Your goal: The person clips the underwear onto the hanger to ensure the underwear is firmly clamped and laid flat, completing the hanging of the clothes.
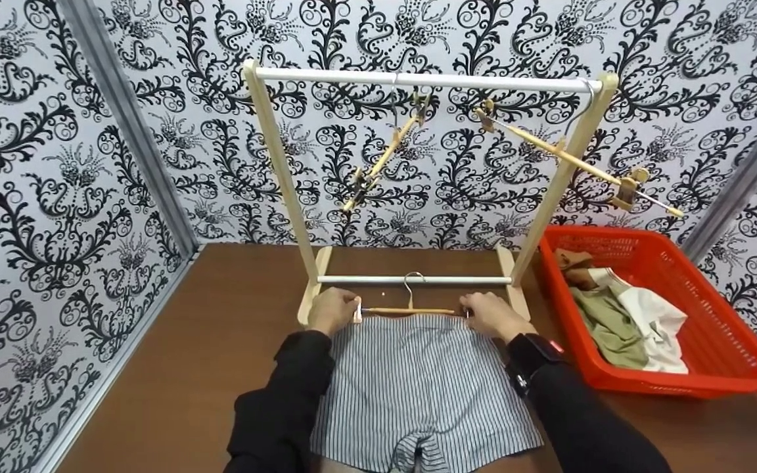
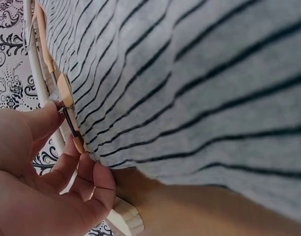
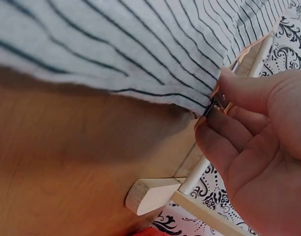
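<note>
Grey-and-black striped shorts point(image 1: 424, 387) hang from a wooden clip hanger point(image 1: 411, 310), waistband up, low in front of the rack. At the waistband's left end my left hand point(image 1: 334, 310) grips the hanger's clip point(image 2: 67, 96) between thumb and fingers. My right hand point(image 1: 493, 314) pinches the other clip point(image 3: 216, 101) at the right end of the waistband. The shorts stretch between both hands, and the hanger's metal hook point(image 1: 410, 279) points up in the middle.
A wooden rack point(image 1: 273, 151) with a white top rail point(image 1: 483, 81) stands behind the hands. Two bare clip hangers, one in the middle point(image 1: 385, 157) and one at right point(image 1: 569, 157), hang on it. At right, a red basket point(image 1: 700, 387) holds green and white clothes point(image 1: 621, 322).
</note>
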### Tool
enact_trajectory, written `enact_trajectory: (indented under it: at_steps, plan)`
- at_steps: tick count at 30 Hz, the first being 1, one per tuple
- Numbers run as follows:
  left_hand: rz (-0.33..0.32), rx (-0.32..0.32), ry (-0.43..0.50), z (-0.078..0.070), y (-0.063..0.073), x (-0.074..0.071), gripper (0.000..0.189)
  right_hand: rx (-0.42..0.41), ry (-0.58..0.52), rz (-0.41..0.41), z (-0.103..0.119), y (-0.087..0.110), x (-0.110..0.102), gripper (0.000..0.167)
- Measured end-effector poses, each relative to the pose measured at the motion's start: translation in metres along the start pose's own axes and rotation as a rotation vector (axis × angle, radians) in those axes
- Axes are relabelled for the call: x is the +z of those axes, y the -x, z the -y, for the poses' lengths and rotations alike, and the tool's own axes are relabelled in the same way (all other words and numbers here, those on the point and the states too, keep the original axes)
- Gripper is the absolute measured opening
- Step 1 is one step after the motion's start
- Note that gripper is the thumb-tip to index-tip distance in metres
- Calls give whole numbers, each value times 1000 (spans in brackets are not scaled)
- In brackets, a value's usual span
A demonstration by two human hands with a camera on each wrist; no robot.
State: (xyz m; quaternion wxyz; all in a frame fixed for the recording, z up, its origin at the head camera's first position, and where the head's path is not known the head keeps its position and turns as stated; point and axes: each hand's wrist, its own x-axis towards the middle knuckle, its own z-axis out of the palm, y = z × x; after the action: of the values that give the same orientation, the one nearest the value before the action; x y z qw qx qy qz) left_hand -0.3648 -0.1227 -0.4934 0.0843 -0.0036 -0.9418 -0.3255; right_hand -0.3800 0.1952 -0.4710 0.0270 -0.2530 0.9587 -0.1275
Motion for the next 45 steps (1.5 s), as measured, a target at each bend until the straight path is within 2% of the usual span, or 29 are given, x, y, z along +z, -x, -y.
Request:
enact_trajectory:
  at_steps: [3, 6, 11, 13, 15, 19, 21, 23, 25, 27, 30, 33, 35, 37, 40, 42, 45]
  plan:
    - [4, 31, 5, 1, 2, 1, 19, 35, -11, 12, 1, 3, 0, 41]
    - [11, 64, 7, 1, 5, 0, 18, 54, -17, 7, 2, 6, 3, 38]
    - [24, 93, -13, 2, 8, -5, 20, 37, -20, -23, 5, 10, 6, 41]
    - [25, 80, -23, 3, 9, -8, 24, 28, -27, -39, 7, 11, 8, 42]
    - [28, 50, -41, 2, 11, -11, 38, 20, -16, -54, 8, 11, 10, 41]
    - [62, -3, -115, 0, 15, -23, 60, -25, 4, -168, 16, 6, 10, 37]
    - [78, -36, -141, -2, 18, -31, 59, -53, 6, -244, 28, 0, 6, 32]
    - [96, -74, -155, -2, 21, -37, 48, -78, -23, -277, 45, -7, -2, 31]
    - [107, -110, -147, -1, 23, -41, 41, -93, -55, -259, 66, -17, -10, 34]
    - [105, -129, -128, 0, 25, -41, 38, -109, -89, -205, 86, -28, -16, 40]
    - [91, -122, -89, 4, 27, -36, 40, -104, -119, -111, 110, -44, -15, 42]
    - [67, -107, -53, 9, 26, -29, 43, -81, -141, -44, 124, -62, -4, 40]
    - [52, -94, -31, 12, 26, -23, 43, -74, -184, -39, 130, -71, 5, 39]
    - [36, -78, -18, 14, 25, -18, 42, -80, -271, -59, 136, -79, 16, 40]
    - [9, -48, -2, 17, 25, -15, 40, -139, -349, -105, 143, -87, 32, 44]
    - [-3, -31, 4, 17, 26, -15, 38, -167, -335, -108, 147, -90, 41, 50]
    - [-16, -17, 20, 16, 25, -17, 37, -190, -217, -113, 147, -92, 51, 56]
